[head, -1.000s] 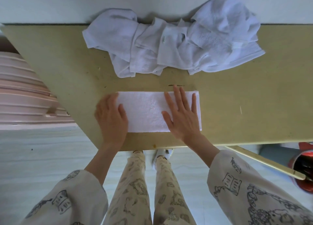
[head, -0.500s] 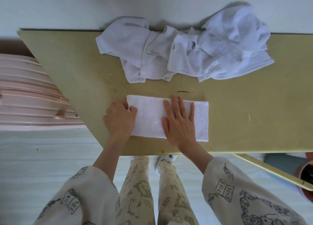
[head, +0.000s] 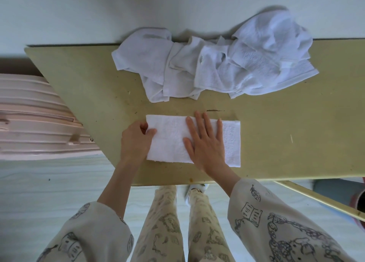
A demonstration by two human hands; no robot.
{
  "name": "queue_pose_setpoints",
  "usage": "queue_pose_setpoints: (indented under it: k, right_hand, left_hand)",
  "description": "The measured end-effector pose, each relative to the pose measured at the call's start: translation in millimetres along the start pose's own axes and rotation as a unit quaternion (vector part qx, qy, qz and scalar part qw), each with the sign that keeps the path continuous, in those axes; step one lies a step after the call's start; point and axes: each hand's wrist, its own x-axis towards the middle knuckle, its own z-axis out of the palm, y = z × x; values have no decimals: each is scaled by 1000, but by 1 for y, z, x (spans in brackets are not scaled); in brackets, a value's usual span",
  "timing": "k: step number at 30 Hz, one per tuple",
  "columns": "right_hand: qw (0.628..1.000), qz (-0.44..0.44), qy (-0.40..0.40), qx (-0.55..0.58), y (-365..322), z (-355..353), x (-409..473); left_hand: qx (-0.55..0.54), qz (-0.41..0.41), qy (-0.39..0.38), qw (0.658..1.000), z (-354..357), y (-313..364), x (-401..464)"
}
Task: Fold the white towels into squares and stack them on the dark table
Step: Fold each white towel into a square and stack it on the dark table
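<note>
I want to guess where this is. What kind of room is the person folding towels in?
Probably a room at home, maybe a bedroom, though I can't be sure. A pink suitcase stands beside the table, a pile of unfolded white towels lies on it against a plain wall, and the person wears printed pyjama-like clothes.

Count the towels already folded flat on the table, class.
1: the folded towel lies under both hands near the table's front edge. The crumpled pile behind holds several unfolded ones; the number is unclear.

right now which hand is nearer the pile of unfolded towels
Right. The right hand lies flat on the folded towel, fingertips toward the pile of unfolded towels; the left hand pinches its left end.
</note>
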Motion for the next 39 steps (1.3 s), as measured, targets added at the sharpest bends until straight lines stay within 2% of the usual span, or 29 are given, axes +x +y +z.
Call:
queue_pose_setpoints:
  k: [2, 5, 7, 9, 11, 13, 15, 18, 26, 29, 33, 36, 39]
  right_hand:
    - [999, -12, 14, 28, 3, -4, -1]
    - [987, -12, 92, 130, 14, -17, -11]
    - [967, 36, 152, 203, 27, -31, -25]
    - [932, 117, 178, 294, 43, -44, -41]
    - [886, 204, 151, 387, 59, -53, -53]
    - [833, 276, 76, 473, 72, -58, -61]
    - [791, 299, 23, 532, 81, -61, -65]
    - [765, 305, -17, 567, 86, -59, -69]
    - [758, 303, -52, 575, 93, -54, -69]
    - [767, 301, -53, 564, 94, -54, -70]
    - [776, 307, -54, 549, 93, -55, -68]
    - [782, 324, -53, 530, 92, -55, -63]
    - [791, 335, -46, 511, 90, -54, -60]
  left_hand:
    - [-13, 10, 10, 1000, -4, 8, -7]
    - [-58, 32, 2, 998, -10, 26, -24]
    - [-78, 50, -20, 996, -7, 42, -38]
    - [-72, 59, -45, 995, 6, 57, -48]
    - [-64, 59, -64, 994, 26, 70, -53]
    - [-68, 57, -77, 993, 49, 82, -56]
    - [-45, 59, -82, 994, 73, 92, -57]
    - [-18, 57, -100, 993, 100, 101, -59]
    - [-12, 65, -118, 991, 131, 105, -67]
    - [-10, 61, -132, 989, 135, 107, -68]
    - [-66, 43, -177, 981, 132, 104, -67]
    - [-21, 108, -100, 989, 120, 96, -67]
    - [44, 231, -6, 972, 107, 78, -69]
